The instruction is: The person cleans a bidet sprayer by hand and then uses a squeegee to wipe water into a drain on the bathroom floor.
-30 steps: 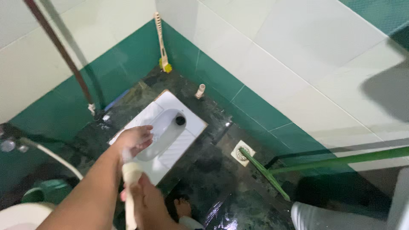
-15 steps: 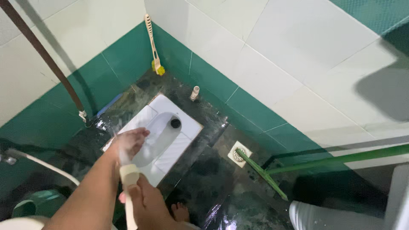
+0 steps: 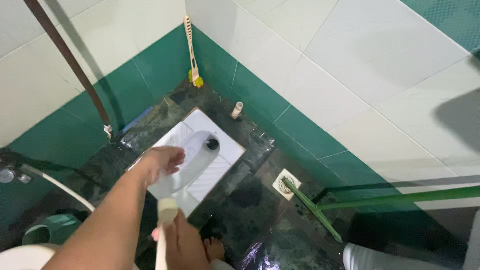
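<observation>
A white squat toilet pan (image 3: 220, 145) is set in the dark wet stone floor below me. My left hand (image 3: 162, 161) reaches out over the pan's near half, fingers curled downward; whether it holds anything is not visible. My right hand (image 3: 182, 245) is lower, near the bottom edge, and grips a white handle (image 3: 165, 215) that runs down out of view. The handle's rounded top sits just below my left wrist. A bare foot (image 3: 215, 248) stands on the floor beside my right hand.
A yellow-bristled toilet brush (image 3: 192, 50) leans in the wall corner. A small white bottle (image 3: 236, 110) stands by the green tiles. A floor drain (image 3: 286, 184), green broom stick (image 3: 312, 212), brown pipe (image 3: 70, 62), white hose (image 3: 57, 184) and green bucket (image 3: 50, 230) surround the pan.
The view has shifted, so the pan and corner sit further right and lower. My left hand stays over the pan and my right hand keeps hold of the white handle.
</observation>
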